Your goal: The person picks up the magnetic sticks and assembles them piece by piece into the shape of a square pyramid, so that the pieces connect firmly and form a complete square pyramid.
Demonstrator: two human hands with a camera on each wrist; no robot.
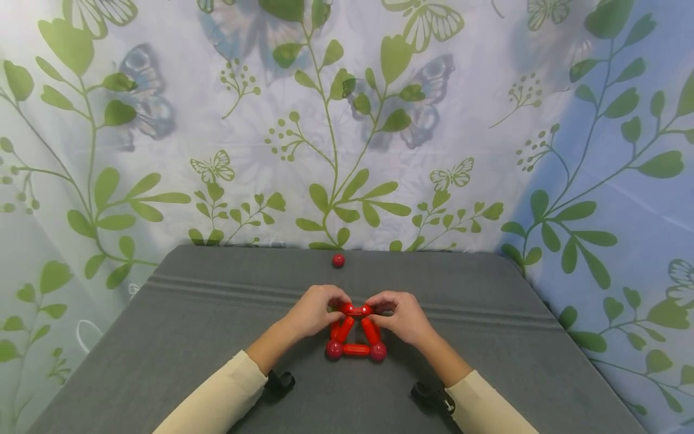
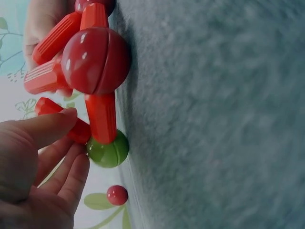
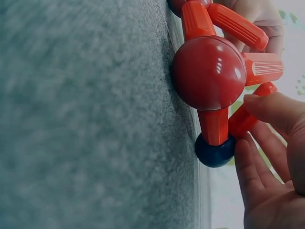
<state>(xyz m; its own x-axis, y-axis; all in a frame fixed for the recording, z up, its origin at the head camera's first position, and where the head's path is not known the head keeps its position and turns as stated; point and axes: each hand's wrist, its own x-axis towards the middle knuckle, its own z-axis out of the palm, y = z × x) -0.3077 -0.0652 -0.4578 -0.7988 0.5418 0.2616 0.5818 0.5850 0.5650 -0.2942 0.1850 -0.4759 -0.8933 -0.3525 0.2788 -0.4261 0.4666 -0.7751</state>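
A frame of red ribbed rods (image 1: pixel 356 349) and balls stands on the grey surface. Dark red balls form its near left (image 1: pixel 334 349) and near right (image 1: pixel 378 351) corners, each with a rod slanting upward. At the far corners sit a green ball (image 2: pixel 108 150) and a blue ball (image 3: pixel 214 151). Between thumb and fingers, my left hand (image 1: pixel 320 308) pinches a red rod (image 2: pixel 80 132) rising from the green ball. My right hand (image 1: pixel 402 312) likewise pinches a red rod (image 3: pixel 242 120) at the blue ball. Fingers partly hide the far side in the head view.
Behind the frame, a loose red ball (image 1: pixel 338 260) lies close to the far edge of the grey padded surface (image 1: pixel 228 325). A patterned leaf-and-butterfly curtain (image 1: pixel 347 132) hangs beyond it. Black wrist devices (image 1: pixel 279 384) sit under both forearms.
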